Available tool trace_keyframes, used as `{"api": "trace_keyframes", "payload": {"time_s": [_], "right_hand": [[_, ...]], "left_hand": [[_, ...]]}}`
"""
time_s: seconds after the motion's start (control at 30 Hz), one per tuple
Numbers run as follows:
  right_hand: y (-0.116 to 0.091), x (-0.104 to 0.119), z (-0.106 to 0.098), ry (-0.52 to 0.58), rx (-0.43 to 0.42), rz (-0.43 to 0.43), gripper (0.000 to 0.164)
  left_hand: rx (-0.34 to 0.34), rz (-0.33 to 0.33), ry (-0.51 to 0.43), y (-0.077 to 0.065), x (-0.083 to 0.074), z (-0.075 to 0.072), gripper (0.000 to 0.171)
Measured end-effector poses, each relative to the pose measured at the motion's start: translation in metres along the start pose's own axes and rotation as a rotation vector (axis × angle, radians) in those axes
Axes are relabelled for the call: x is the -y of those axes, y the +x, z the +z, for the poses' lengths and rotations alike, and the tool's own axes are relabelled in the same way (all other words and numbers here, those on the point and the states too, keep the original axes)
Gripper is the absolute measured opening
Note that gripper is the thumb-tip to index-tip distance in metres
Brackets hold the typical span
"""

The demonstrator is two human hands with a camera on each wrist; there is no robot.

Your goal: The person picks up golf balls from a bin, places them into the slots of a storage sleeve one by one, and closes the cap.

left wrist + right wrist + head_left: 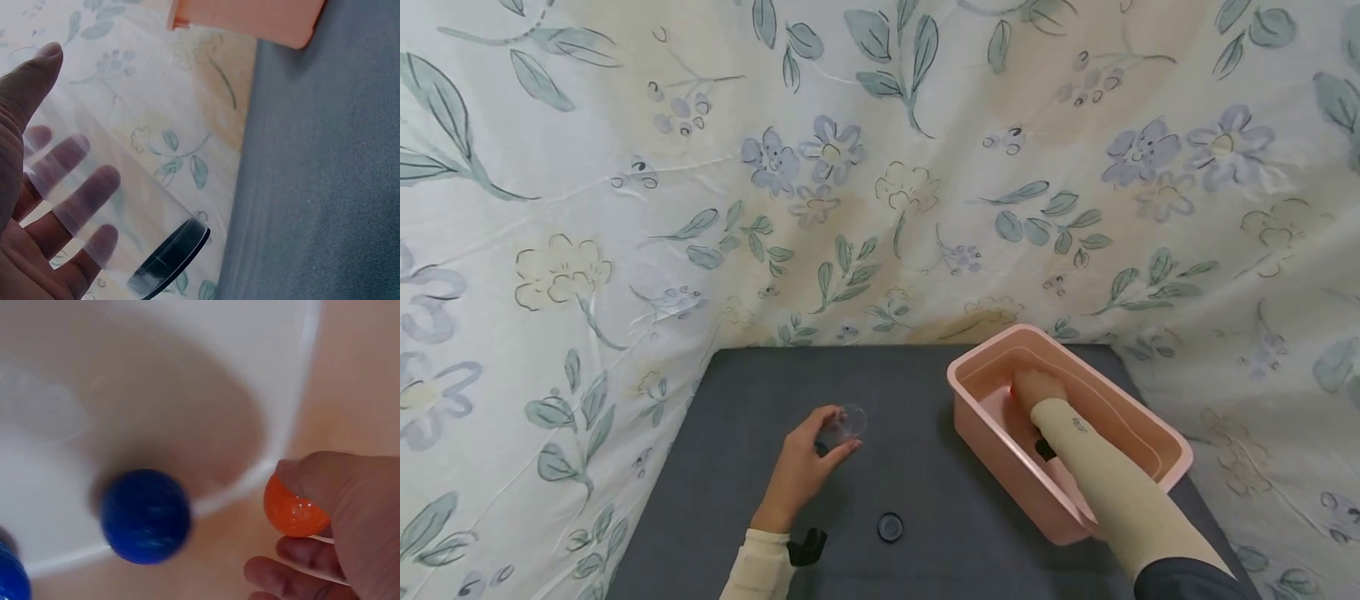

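Observation:
My left hand holds a clear plastic cylinder above the dark table. In the left wrist view, fingers show through the cylinder's transparent wall, and a black cap or base closes its far end. Down inside a pink bin, my right hand pinches a shiny orange ball between thumb and fingers. Beside it on the bin floor lies a blue ball, with another blue ball partly cut off by the frame edge.
A round black lid lies on the dark table, nearer me than the left hand. The bin stands at the table's right side, its walls around my right forearm. Floral fabric hangs behind and along both sides.

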State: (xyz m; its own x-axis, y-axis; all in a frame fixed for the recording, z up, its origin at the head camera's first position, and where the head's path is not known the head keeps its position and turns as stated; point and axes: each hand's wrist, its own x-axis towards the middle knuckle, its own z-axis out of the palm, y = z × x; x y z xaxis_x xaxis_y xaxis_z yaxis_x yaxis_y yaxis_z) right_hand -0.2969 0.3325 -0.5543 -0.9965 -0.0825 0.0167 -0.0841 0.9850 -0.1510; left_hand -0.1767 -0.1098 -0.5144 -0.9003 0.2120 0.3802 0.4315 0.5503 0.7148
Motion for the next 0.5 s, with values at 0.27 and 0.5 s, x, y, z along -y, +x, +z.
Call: {"api": "trace_keyframes", "payload": {"time_s": [0.27, 0.5], "right_hand": [[-0.015, 0.023, -0.062, -0.026, 0.048, -0.006, 0.039], [-0.039, 0.031, -0.090, -0.003, -0.023, -0.005, 0.041]], "left_hand": [[-0.035, 0.053, 0.010, 0.002, 0.001, -0.002, 0.052], [-0.038, 0.041, 0.011, 0.003, -0.002, -0.001, 0.056]]}}
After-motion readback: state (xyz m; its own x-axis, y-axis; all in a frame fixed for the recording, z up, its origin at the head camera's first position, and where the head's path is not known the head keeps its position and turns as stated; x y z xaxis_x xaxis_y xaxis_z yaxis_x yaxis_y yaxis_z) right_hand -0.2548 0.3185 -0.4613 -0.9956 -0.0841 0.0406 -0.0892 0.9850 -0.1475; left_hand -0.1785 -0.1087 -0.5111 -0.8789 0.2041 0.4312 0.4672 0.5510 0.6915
